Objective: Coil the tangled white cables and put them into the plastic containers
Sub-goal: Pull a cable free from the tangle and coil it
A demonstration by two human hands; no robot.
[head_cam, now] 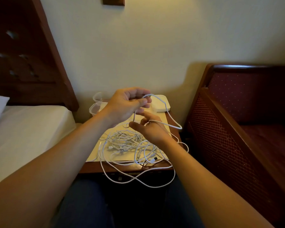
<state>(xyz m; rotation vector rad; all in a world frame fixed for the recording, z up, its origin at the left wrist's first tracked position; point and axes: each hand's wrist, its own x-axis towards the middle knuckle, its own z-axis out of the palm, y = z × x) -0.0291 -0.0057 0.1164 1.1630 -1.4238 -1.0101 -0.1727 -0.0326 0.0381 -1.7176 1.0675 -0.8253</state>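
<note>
A tangled heap of white cables (127,143) lies on a small wooden bedside table (122,167), with long loops hanging over its front edge. My left hand (127,104) is raised above the table and pinches one white cable (169,116), which arcs out to the right. My right hand (148,129) is just below it, fingers curled around the same cable. Two clear plastic containers (95,109) stand at the table's back left, partly hidden behind my left hand.
A white lidded box (161,104) sits at the table's back right. A bed with a white sheet (28,129) and dark headboard is on the left. On the right stands a dark red upholstered wooden chair (237,129). A cream wall is behind.
</note>
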